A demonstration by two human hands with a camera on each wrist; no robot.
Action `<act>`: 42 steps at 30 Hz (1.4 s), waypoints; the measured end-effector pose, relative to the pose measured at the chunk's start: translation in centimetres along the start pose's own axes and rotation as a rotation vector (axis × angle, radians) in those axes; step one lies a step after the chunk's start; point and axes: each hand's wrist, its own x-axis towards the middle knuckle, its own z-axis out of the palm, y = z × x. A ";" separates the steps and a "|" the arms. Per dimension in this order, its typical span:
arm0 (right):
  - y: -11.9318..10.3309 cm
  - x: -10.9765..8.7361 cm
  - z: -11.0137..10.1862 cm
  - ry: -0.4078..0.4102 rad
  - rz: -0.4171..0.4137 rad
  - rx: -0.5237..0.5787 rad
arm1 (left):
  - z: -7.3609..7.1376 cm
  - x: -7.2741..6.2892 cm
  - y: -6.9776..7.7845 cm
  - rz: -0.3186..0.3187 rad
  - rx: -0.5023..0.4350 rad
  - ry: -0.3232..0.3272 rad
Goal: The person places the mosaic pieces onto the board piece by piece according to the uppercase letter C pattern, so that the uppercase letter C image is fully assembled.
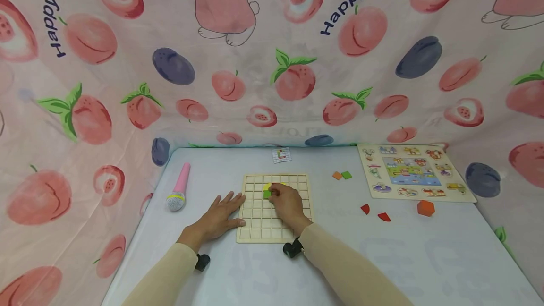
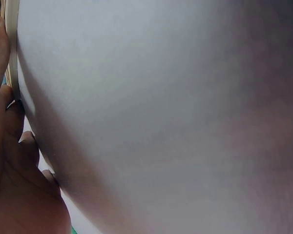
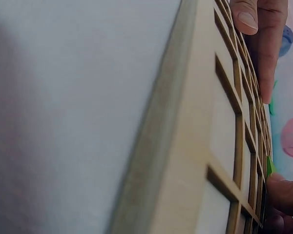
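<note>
A wooden grid board (image 1: pixel 254 236) lies on the white table, its square cells divided by thin raised strips. My left hand (image 1: pixel 217 218) rests palm down at the board's left side, fingers spread and fingertips touching its edge. Over the upper middle of the grid, my right hand (image 1: pixel 291 207) has its thumb and fingers curled and pinches a green square tile (image 1: pixel 267 194). That tile (image 3: pixel 270 165) shows beside the thumb in the right wrist view. Just above it lies a yellow tile (image 1: pixel 266 186), partly covered by the fingers. The left wrist view shows mostly tabletop.
A pink toy microphone (image 1: pixel 180 188) lies at the left. Behind the board is a small pattern card (image 1: pixel 282 155). To the right are an orange tile (image 1: pixel 337 175), another green tile (image 1: pixel 346 174), red pieces (image 1: pixel 384 217), an orange block (image 1: pixel 426 208) and a picture puzzle board (image 1: pixel 450 195).
</note>
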 end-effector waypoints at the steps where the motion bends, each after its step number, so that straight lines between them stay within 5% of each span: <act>1: 0.0 0.0 0.0 -0.002 0.001 -0.005 | 0.0 0.0 0.0 0.002 0.000 0.003; 15: -0.1 -0.1 0.0 -0.009 -0.003 -0.014 | 0.1 -0.1 0.2 -0.015 -0.001 0.001; 30: 0.4 -0.1 -0.5 0.011 0.031 0.144 | 0.1 -0.3 0.1 -0.011 -0.012 0.006; 42: 3.3 1.4 -8.1 0.058 0.103 0.253 | 0.1 -0.4 0.1 0.003 -0.004 0.015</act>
